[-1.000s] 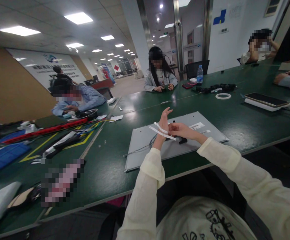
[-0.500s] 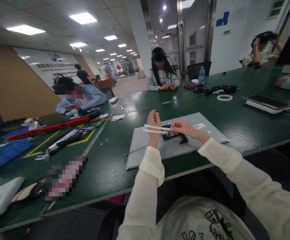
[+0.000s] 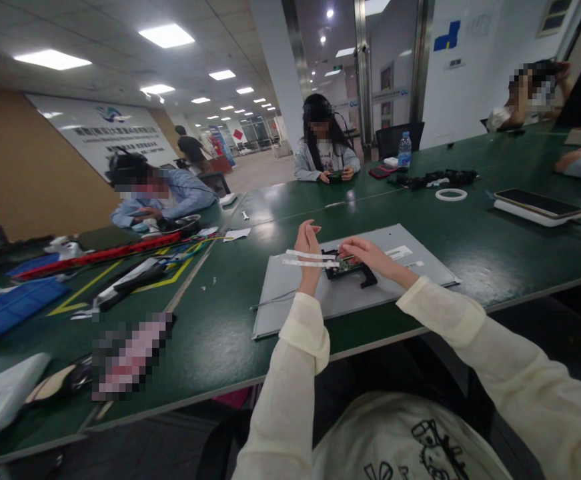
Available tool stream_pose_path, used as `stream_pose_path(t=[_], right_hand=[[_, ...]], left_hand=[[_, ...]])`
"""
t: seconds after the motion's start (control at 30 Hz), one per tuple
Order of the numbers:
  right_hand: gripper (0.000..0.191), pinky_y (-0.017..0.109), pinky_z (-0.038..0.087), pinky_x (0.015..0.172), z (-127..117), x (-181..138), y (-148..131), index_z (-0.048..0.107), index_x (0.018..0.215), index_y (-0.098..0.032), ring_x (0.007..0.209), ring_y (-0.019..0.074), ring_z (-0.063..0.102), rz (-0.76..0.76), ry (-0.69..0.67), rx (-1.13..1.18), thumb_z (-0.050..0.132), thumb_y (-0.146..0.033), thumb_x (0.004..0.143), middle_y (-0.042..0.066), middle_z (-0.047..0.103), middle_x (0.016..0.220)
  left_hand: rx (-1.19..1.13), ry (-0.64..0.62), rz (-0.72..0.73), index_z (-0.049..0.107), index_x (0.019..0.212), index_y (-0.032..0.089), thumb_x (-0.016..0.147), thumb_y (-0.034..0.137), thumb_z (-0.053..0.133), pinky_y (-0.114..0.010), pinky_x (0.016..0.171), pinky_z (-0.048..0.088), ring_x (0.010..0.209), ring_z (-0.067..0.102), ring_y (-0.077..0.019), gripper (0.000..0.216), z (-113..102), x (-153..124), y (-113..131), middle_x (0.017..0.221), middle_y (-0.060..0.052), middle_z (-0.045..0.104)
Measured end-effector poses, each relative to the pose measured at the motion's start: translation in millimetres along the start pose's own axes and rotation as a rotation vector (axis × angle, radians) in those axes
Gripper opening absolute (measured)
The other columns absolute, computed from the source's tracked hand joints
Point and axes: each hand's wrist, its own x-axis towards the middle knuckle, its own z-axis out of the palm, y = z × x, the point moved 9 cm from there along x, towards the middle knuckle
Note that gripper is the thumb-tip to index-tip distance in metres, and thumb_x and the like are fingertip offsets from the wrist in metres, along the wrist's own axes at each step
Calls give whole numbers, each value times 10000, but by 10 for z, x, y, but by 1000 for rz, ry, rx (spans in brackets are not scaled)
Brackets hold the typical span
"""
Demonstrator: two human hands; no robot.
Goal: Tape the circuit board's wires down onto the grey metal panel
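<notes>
My left hand (image 3: pixel 307 248) is raised upright over a grey metal panel (image 3: pixel 400 267) on the green table (image 3: pixel 495 247), fingers held together. Two white tape strips (image 3: pixel 304 259) lie across its wrist. My right hand (image 3: pixel 370 255) pinches the right end of the strips, just above a small black part with a circuit board (image 3: pixel 353 270) that rests on the panel. A thin cable (image 3: pixel 270 303) runs off the panel's left edge.
A white tape roll (image 3: pixel 451 195), black parts (image 3: pixel 433 179), a water bottle (image 3: pixel 405 149) and a phone on a white box (image 3: pixel 537 205) lie farther back. Other people sit around the table. Red, blue and yellow items (image 3: pixel 95 257) clutter the left side.
My left hand has closed its fingers and turned upright. The tape strips went from slanted to level, and my right hand has shifted slightly right over the black part.
</notes>
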Motion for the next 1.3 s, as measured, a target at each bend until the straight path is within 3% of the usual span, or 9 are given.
stream_pose_path(t=[0.1, 0.23, 0.43, 0.67, 0.93, 1.03, 1.13, 1.23, 1.3], right_hand=[[326, 256, 458, 839, 79, -31, -79, 613, 1099, -180, 1018, 146, 604, -48, -46, -53, 532, -409, 882, 60, 645, 1094], [326, 286, 447, 888, 183, -57, -98, 672, 1030, -163, 982, 157, 607, -69, -135, -63, 586, -418, 845, 65, 667, 1055], [280, 294, 472, 791, 127, -25, -39, 693, 873, -144, 781, 145, 619, -86, -117, -81, 683, -402, 762, 49, 682, 848], [313, 300, 477, 772, 176, -35, -14, 704, 949, -145, 781, 151, 625, -36, -151, -113, 701, -378, 741, 63, 699, 882], [310, 266, 435, 693, 11, 5, -62, 703, 812, -138, 711, 137, 578, -116, -4, -145, 667, -438, 741, 43, 670, 788], [312, 250, 411, 678, -103, 3, -122, 674, 769, -141, 692, 123, 544, -125, 80, -99, 661, -450, 731, 17, 635, 738], [308, 234, 395, 668, -240, -4, -170, 637, 737, -149, 670, 109, 509, -110, 152, -43, 646, -456, 727, -8, 594, 693], [329, 217, 376, 632, -360, -2, -168, 606, 719, -152, 632, 96, 469, -59, 197, -31, 634, -480, 724, -19, 556, 663], [350, 211, 371, 617, -430, 0, -158, 588, 712, -155, 615, 91, 455, -41, 220, -35, 620, -503, 728, -22, 542, 657]], left_hand=[[-30, -27, 25, 506, 1174, 192, 975, 506, 177, -342, 884, 479, 946, 622, -174, 496, 82, -58, 46, 992, -88, 652], [-9, -94, 98, 531, 1154, 202, 976, 498, 216, -325, 885, 474, 948, 622, -173, 468, 187, -139, 163, 999, -79, 657], [105, -45, 156, 556, 1118, 191, 977, 495, 231, -331, 898, 460, 955, 612, -180, 467, 110, -128, 168, 990, -82, 651], [124, -26, 203, 551, 1132, 186, 986, 468, 226, -338, 898, 462, 966, 616, -175, 455, 120, -133, 158, 1006, -85, 647], [422, -3, 240, 500, 1226, 166, 943, 266, 392, -374, 924, 441, 1021, 589, -217, 318, 21, -95, 119, 1065, -112, 625], [403, 71, 181, 513, 1212, 167, 905, 194, 409, -358, 919, 447, 1027, 593, -211, 325, -148, -22, 48, 1074, -113, 622], [157, 88, -45, 523, 1151, 164, 909, 216, 374, -285, 741, 508, 810, 648, -151, 290, -255, 67, -153, 961, -80, 647], [-137, -123, -281, 556, 1041, 156, 935, 343, 330, -211, 485, 444, 598, 630, -118, 312, -30, 46, -283, 855, -60, 661], [-253, -307, -309, 593, 966, 144, 932, 433, 337, -196, 434, 409, 632, 644, -136, 388, 193, -43, -196, 875, -83, 674]])
